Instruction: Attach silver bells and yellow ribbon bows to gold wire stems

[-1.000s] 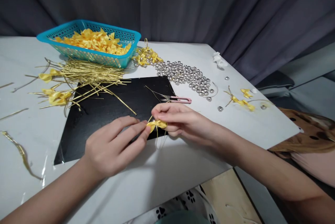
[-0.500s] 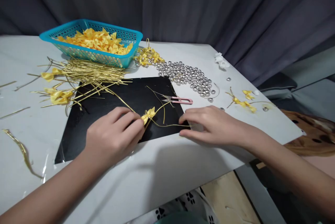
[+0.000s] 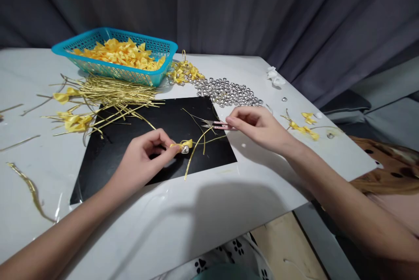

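My left hand pinches a yellow ribbon bow between thumb and fingertips. A silver bead hangs at the bow's front, and a thin thread runs from it to the right. At the right edge of the black board, my right hand has thumb and fingers closed at the handle end of pink thread snips. The snips' blades point left over the board. A gold twist tie lies between the two hands, and loose thread ends cross near the blades.
Behind the board stands a blue basket of yellow bows. Gold twist ties lie in front of it. Silver beads spread beyond the board, beside a bow-and-bead cluster. More bows lie at right, near white scraps.
My right hand has moved up from the board's lower right corner to the snips' handle. My left hand has turned, showing the bead on the bow.
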A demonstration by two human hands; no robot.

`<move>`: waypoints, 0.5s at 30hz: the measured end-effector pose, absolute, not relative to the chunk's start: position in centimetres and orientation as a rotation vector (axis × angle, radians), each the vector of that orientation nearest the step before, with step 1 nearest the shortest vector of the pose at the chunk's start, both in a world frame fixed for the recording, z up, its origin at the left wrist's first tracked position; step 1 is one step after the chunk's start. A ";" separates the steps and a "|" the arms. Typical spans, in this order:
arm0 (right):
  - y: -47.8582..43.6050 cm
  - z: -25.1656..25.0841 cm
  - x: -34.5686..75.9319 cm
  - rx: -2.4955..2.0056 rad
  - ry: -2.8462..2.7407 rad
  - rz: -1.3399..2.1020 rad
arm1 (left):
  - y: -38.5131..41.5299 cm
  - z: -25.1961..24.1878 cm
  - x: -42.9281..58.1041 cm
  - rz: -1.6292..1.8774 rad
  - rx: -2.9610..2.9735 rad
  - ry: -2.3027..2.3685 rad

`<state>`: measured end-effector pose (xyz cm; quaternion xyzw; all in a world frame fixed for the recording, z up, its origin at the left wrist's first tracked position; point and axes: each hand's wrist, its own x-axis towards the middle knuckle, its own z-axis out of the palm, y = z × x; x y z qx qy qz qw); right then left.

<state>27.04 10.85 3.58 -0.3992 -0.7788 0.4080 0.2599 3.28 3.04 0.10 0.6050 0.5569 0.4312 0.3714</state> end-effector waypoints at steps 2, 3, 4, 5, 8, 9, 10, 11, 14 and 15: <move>10.4 3.2 25.8 -1.038 -2.098 1.171 | 3.2 0.2 3.3 1.129 1.461 1.408; 10.1 3.0 25.2 -1.030 -2.117 1.209 | 3.2 0.3 3.3 1.134 1.435 1.397; 9.7 2.9 24.5 -1.022 -2.152 1.237 | 3.2 0.3 3.2 1.135 1.419 1.386; 9.4 2.8 24.0 -1.010 -2.195 1.262 | 3.2 0.3 3.2 1.139 1.409 1.373; 8.8 2.6 22.7 -0.930 -2.366 1.271 | 3.2 0.2 3.2 1.153 1.400 1.330; 8.8 2.6 22.5 -0.895 -2.433 1.242 | 3.2 0.1 3.2 1.154 1.406 1.324; 8.9 2.6 22.3 -0.857 -2.496 1.204 | 3.2 0.0 3.2 1.154 1.414 1.324; 9.0 2.7 22.2 -0.823 -2.540 1.174 | 3.1 0.0 3.2 1.156 1.420 1.328; 9.3 2.7 22.0 -0.795 -2.497 1.221 | 3.0 -0.1 3.3 1.164 1.443 1.344; 9.3 2.6 21.9 -0.814 -2.438 1.289 | 3.0 0.0 3.3 1.152 1.465 1.343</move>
